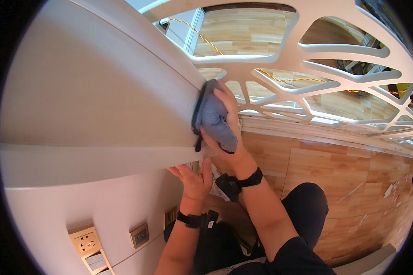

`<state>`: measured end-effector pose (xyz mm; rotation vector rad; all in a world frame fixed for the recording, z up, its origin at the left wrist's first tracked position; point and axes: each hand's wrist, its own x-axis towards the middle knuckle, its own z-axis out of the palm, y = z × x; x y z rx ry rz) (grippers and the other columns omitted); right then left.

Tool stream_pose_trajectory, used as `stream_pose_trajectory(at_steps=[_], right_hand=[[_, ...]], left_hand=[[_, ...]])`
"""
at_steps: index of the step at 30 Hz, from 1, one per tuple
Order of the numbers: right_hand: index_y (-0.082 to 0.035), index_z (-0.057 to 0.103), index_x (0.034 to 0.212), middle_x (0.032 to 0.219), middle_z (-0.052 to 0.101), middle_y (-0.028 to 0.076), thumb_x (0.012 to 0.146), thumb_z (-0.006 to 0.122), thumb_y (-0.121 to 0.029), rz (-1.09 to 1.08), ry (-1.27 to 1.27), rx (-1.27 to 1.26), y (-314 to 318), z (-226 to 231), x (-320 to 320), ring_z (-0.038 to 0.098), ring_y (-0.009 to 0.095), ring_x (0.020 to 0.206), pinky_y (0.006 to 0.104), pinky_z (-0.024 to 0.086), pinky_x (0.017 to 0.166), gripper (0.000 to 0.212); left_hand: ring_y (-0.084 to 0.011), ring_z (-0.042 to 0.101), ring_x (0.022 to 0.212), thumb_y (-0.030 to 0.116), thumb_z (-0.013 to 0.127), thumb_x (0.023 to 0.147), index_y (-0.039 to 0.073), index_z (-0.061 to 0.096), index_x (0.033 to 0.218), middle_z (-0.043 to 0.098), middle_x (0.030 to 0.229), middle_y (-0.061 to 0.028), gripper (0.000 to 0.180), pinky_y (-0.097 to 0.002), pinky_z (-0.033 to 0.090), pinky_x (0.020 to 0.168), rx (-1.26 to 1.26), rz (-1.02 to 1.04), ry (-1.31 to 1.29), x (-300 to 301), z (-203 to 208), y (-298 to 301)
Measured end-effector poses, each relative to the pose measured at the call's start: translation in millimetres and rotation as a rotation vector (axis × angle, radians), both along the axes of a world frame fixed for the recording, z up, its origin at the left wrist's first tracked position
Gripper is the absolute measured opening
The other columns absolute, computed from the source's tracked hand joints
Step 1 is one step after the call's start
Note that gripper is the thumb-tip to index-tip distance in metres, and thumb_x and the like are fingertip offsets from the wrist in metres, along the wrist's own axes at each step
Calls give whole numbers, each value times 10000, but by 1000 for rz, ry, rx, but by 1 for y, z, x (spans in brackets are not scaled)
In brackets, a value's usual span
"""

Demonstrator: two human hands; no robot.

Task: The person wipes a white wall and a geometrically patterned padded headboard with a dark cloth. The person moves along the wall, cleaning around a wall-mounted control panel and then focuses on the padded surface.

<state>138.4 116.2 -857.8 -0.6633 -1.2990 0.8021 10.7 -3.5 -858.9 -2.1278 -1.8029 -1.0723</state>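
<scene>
My right hand (229,133) grips a grey-blue cloth with a dark edge (214,120) and presses it against the right end of a pale wooden shelf top (101,87). Lower down, my left hand (192,178) rests with spread fingers against the underside edge of the shelf's white front lip (101,162). Both wrists wear black bands. My knee in dark trousers (307,206) shows below.
A white cut-out lattice screen (298,59) stands behind the shelf, with a yellow-orange cord (280,79) running along the floor beyond it. Wall sockets (85,240) sit on the white wall below. The wooden plank floor (353,169) carries small scraps at right.
</scene>
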Motion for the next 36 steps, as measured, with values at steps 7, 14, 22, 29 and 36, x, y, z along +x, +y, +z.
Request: stream_pose_trajectory(at_steps=[7, 14, 22, 29, 36], right_hand=[[-43, 317, 1585, 1548, 404, 153, 941, 635, -45, 45, 70, -422, -31, -129, 0, 409, 271, 1409, 376, 309, 1194, 719], [16, 377, 1524, 1441, 489, 165, 968, 643, -84, 37, 255, -845, -78, -167, -14, 477, 277, 1326, 369, 370, 1151, 625], [-20, 305, 1566, 1606, 299, 217, 971, 690, -159, -46, -21, -463, -122, -54, -32, 380, 358, 1443, 476, 311, 1209, 723], [-141, 176, 1623, 1675, 123, 318, 971, 711, -332, -394, -321, 174, -120, -5, -57, 212, 538, 1524, 666, 203, 1226, 864], [-178, 607, 1413, 1639, 295, 249, 988, 684, -296, -610, -1001, 591, -108, 12, -59, 136, 533, 1540, 644, 108, 1244, 448]], left_hand=[[-468, 351, 1364, 172, 794, 918, -50, 307, 1567, 347, 1538, -301, 841, -576, 270, 1152, -10, 21, -60, -4, -10, -3], [-473, 379, 1346, 117, 774, 916, -18, 468, 1491, 349, 1536, -292, 666, -583, 313, 1135, -37, -33, -51, -8, -1, -4], [-522, 334, 1443, 139, 719, 944, 35, 549, 1473, 281, 1612, -324, 566, -561, 334, 1161, -19, -167, -190, -25, 3, -20], [-452, 585, 1282, 389, 752, 925, -2, 577, 1445, 567, 1447, -290, 674, -498, 465, 1082, -174, -373, -499, -42, 63, -42], [-379, 595, 1213, 104, 713, 859, -22, 584, 1419, 625, 1335, -214, 588, -470, 486, 1039, 25, -6, -431, -58, 66, -22]])
